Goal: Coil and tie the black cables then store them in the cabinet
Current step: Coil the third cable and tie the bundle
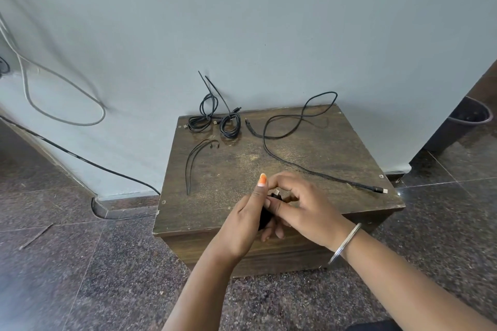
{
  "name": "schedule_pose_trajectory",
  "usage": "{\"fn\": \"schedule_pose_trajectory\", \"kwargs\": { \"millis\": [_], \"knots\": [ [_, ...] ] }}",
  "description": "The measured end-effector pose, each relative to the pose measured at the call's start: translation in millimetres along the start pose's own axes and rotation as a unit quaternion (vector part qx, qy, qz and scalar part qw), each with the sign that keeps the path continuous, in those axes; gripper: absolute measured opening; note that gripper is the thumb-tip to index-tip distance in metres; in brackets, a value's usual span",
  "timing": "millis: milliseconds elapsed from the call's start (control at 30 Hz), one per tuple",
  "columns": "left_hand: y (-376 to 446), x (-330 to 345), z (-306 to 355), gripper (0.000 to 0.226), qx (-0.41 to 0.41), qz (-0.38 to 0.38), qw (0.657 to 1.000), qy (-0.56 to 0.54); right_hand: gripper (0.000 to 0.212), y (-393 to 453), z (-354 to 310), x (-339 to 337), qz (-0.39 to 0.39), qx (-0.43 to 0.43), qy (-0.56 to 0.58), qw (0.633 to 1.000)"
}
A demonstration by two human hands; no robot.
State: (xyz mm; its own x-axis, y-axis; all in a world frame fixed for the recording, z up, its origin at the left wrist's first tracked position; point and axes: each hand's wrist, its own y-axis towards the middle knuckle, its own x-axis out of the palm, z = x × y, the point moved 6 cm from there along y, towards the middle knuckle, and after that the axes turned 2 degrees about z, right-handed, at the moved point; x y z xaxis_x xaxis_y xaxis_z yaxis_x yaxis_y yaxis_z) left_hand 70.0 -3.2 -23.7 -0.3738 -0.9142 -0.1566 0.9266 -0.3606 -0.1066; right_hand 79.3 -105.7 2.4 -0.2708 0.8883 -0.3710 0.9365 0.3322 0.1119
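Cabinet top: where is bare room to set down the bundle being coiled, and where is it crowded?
Bare wood lies between the zip ties and the loose cable, and at the right rear, beyond that cable's loop. The back left edge is crowded by two tied coils. The left hand and right hand holding the bundle cover the front middle.

The wooden cabinet (309, 158) stands on the floor against the wall (242, 21). On its top, at the back left by the wall, two coiled cables lie side by side: one coiled cable (199, 121) to the left, the second coiled cable (230, 124) just right of it. In front of these, toward the cabinet's left edge, lie loose cable ties (194, 162). An uncoiled cable (285, 129) runs from the cabinet's back right down to its front right corner. Over the cabinet's front edge, the left hand (243, 219) and right hand (306, 204) meet around a bundled cable (266, 216). Right of the cabinet, beyond the wall's corner, stands a bucket (469, 115).
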Motion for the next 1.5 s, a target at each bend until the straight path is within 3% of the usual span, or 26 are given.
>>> {"fn": "schedule_pose_trajectory", "kwargs": {
  "millis": [100,200,400,567,767,933,1100,1300,1500],
  "knots": [
    [0,0,0,0.079,-0.009,0.029,0.999,-0.029,0.018,0,1,4,-0.026,0.007,0.041,0.999],
    [1,-3,0,0.076,-0.008,0.076,0.996,-0.035,0.03,2,4,4,-0.001,0.023,0.038,0.999],
    [3,-11,-1,0.077,-0.001,0.155,0.988,0.0,0.032,1,-2,5,0.109,-0.061,-0.14,0.982],
    [7,-9,-7,0.071,-0.038,0.138,0.99,-0.005,0.029,3,9,5,0.141,-0.036,-0.13,0.981],
    [9,-6,-5,0.046,-0.05,0.105,0.993,-0.029,0.025,7,22,2,0.174,0.008,-0.094,0.98],
    [10,-8,-7,0.037,-0.052,0.122,0.989,0.071,0.029,8,31,-2,0.213,0.037,-0.119,0.969],
    [12,-13,-10,0.034,-0.04,0.15,0.98,0.123,0.033,14,33,-1,0.201,0.04,-0.072,0.976],
    [14,-23,-19,0.033,-0.065,0.175,0.975,0.12,0.034,24,40,6,0.15,0.059,0.064,0.985],
    [15,-42,-30,0.036,-0.112,0.225,0.968,0.02,0.041,56,38,16,0.129,0.085,0.01,0.988]
  ]
}}
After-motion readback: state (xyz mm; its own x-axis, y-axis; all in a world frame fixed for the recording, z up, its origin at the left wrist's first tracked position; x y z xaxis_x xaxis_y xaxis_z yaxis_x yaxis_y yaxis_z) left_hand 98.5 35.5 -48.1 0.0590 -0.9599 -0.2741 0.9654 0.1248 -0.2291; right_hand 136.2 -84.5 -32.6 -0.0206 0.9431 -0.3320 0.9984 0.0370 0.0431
